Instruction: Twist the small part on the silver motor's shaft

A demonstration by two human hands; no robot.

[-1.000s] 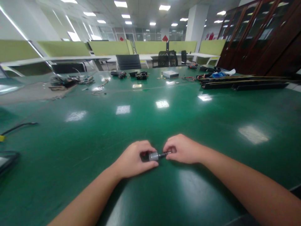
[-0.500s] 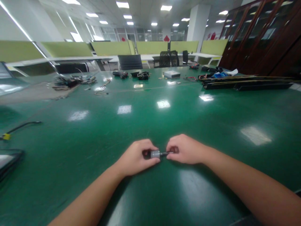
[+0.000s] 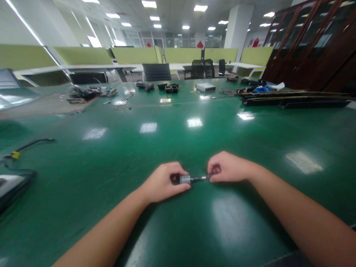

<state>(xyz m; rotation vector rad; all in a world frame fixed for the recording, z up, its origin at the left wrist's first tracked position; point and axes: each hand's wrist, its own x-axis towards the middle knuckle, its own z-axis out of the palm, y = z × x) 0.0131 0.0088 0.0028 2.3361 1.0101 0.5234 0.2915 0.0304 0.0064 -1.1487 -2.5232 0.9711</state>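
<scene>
Low over the green table (image 3: pixel 139 155), my left hand (image 3: pixel 164 182) has its thumb and fingers closed round a short grey cylinder (image 3: pixel 185 179). A thin dark shaft (image 3: pixel 198 179) with a shiny part runs from the cylinder to the right, rather like a screwdriver with a stubby handle; its exact kind is unclear. My right hand (image 3: pixel 229 167) pinches the far end of this shaft between thumb and fingers. The tip inside that pinch is hidden. The shaft lies about level between both hands.
A black cable with a yellow tag (image 3: pixel 16 155) lies at the left, near a dark-edged device (image 3: pixel 12 185). Further back are electronic parts (image 3: pixel 86 94), a white box (image 3: pixel 205 87) and long dark strips (image 3: pixel 294 99).
My right hand has moved right and slightly up, away from the left hand, so a longer stretch of the shaft shows. My left hand keeps its grip on the cylinder. The view has shifted slightly.
</scene>
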